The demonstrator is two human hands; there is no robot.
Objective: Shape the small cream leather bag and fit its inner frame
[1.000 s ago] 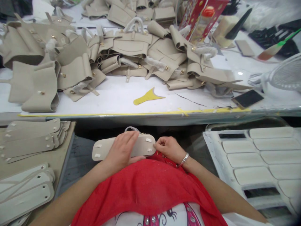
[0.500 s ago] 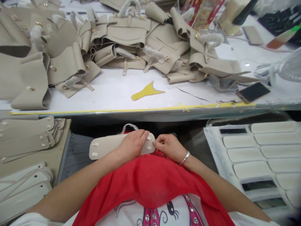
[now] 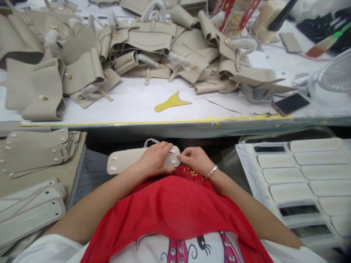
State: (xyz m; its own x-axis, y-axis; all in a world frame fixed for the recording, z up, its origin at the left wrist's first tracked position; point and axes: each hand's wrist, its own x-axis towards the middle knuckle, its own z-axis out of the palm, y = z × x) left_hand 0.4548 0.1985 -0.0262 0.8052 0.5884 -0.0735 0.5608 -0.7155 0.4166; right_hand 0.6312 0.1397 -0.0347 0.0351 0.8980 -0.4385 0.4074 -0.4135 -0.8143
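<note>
A beige rounded oval panel (image 3: 127,160) with small white tabs near both ends lies across my lap. My left hand (image 3: 157,157) grips it toward its right part, fingers over the top and thumb along the lower edge. At the panel's right end, the fingertips of my right hand (image 3: 196,160) are pinched together against the rim; whatever is between them is too small to make out. A pale looped handle (image 3: 150,141) shows behind the panel's upper edge.
Beige bag parts (image 3: 149,38) are heaped on the white table (image 3: 131,100), with a yellow template (image 3: 172,102) and a phone (image 3: 291,104) near its edge. Stacked strips (image 3: 33,153) lie at left. A tray (image 3: 242,157) of pale oval pieces stands at right.
The camera view has shifted slightly. My left thumb now shows spread along the panel's lower edge. My right hand keeps its pinch at the panel's right end.
</note>
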